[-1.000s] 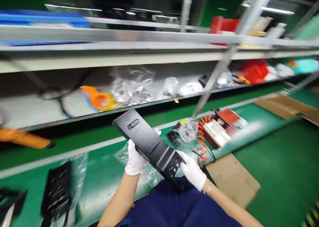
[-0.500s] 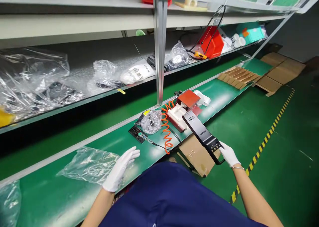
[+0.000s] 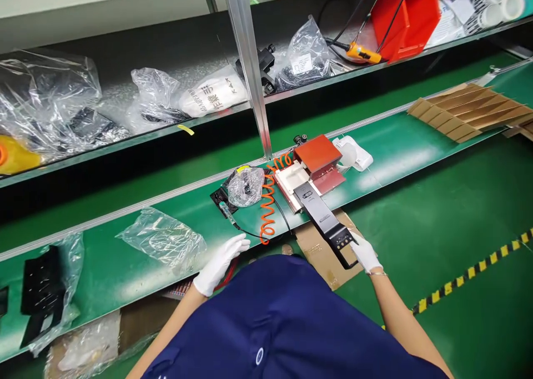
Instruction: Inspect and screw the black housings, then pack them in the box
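Note:
My right hand [image 3: 365,253], in a white glove, grips the near end of a long black plastic panel [image 3: 322,218]. The panel's far end reaches the white and red fixture [image 3: 310,171] on the green belt [image 3: 391,151]. My left hand [image 3: 220,262], also gloved, hovers flat with fingers apart over the belt's front edge and holds nothing. It is near an empty clear plastic bag [image 3: 164,237]. An orange coiled hose [image 3: 268,207] and a thin hand tool [image 3: 228,213] lie between my hands.
A small clear bag of parts [image 3: 245,186] sits by the hose. Black parts in plastic [image 3: 44,290] lie at far left. A shelf behind holds plastic bags [image 3: 50,112] and a red bin [image 3: 403,15]. A metal post [image 3: 250,68] rises mid-belt. Cardboard dividers [image 3: 470,112] lie right.
My left hand let go of the black panel and dropped to the belt edge. My right hand carried the panel to the right and lowered it toward the red and white fixture.

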### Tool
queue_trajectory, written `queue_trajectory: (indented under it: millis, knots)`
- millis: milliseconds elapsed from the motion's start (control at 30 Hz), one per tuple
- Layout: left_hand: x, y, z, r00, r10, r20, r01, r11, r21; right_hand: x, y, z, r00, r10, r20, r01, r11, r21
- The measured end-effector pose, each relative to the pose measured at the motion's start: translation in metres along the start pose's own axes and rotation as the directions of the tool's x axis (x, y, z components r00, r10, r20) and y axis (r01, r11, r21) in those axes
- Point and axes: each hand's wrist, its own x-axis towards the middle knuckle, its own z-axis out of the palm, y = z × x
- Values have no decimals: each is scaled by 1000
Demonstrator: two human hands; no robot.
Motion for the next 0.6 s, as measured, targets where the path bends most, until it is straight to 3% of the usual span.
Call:
queue_trajectory:
  millis: [233,367,600]
  knots:
    - [0,14,25,999,23,-37,-24,999,-38,47,-48,33,997,-60,46,58,997,42]
    - [-6,12,25,998,9,-63,-12,998,-56,71,-78,49,990,-135,48,131,989,74]
    - [-20,-17,7,983,-10,-184,-7,996,-90,115,-118,28,960,-246,135,206,945,253]
